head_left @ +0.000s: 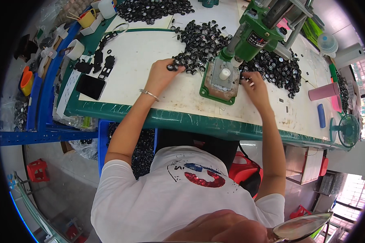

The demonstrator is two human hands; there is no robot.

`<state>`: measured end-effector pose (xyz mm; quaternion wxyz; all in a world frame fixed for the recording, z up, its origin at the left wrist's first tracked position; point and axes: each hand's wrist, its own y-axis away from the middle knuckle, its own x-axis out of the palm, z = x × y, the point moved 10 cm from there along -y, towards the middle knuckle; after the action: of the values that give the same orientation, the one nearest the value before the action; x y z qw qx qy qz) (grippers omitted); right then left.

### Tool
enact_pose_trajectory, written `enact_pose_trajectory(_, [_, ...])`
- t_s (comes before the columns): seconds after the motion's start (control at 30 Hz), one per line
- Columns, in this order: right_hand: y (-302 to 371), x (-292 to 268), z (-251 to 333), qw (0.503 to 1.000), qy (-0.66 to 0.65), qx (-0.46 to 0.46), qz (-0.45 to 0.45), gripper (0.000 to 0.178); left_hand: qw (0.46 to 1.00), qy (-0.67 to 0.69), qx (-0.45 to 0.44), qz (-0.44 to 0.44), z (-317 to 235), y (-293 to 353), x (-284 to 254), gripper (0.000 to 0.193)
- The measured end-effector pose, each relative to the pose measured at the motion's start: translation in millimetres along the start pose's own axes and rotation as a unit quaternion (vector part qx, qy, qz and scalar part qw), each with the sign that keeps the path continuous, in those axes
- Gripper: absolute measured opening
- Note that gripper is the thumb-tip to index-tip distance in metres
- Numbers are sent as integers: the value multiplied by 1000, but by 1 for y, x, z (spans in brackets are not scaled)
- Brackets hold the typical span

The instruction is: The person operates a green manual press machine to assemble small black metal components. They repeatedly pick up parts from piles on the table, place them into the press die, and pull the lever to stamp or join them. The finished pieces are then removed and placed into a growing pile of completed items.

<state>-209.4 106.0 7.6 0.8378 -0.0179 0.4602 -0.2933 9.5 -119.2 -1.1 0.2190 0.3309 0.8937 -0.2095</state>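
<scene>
My left hand (163, 72) is closed around a few small black toy wheels (173, 67) at the near edge of a wheel pile (200, 42). A green hand press (249, 38) stands to the right of that pile. On its base plate (219, 81) sits a short white round post (224, 73). Just right of the base, my right hand (253, 86) has its fingers curled at the edge of a second wheel pile (273, 71). Whatever its fingertips hold is too small and partly hidden.
A black phone (91, 86) and black plastic parts (107, 67) lie on the left of the white tabletop (138, 52). Another wheel heap (150, 10) is at the back. To the right are a pink cylinder (323, 92), a blue bar (321, 116) and a green fan (348, 131).
</scene>
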Motion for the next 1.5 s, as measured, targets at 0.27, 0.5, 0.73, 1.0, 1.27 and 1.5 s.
enact_pose_trajectory(0.27, [23,-4,0,994,-20,-2,-105,26,999,-8,33,8,-16,7,-15,32])
enact_pose_trajectory(0.5, [23,-1,1,994,-51,15,-98,21,972,-14,-143,188,55,145,-150,29])
enact_pose_trajectory(0.73, [24,-3,0,992,-62,29,-109,19,867,-358,-270,217,111,226,-207,36])
enact_pose_trajectory(1.0, [31,-11,-9,986,-51,60,-148,16,993,-108,34,14,18,54,-69,22])
enact_pose_trajectory(1.27, [29,-11,-20,981,-86,83,-155,15,995,-90,19,38,16,-7,5,22])
enact_pose_trajectory(1.5, [30,-11,-23,980,-88,89,-153,14,993,-101,34,44,-14,-8,14,21])
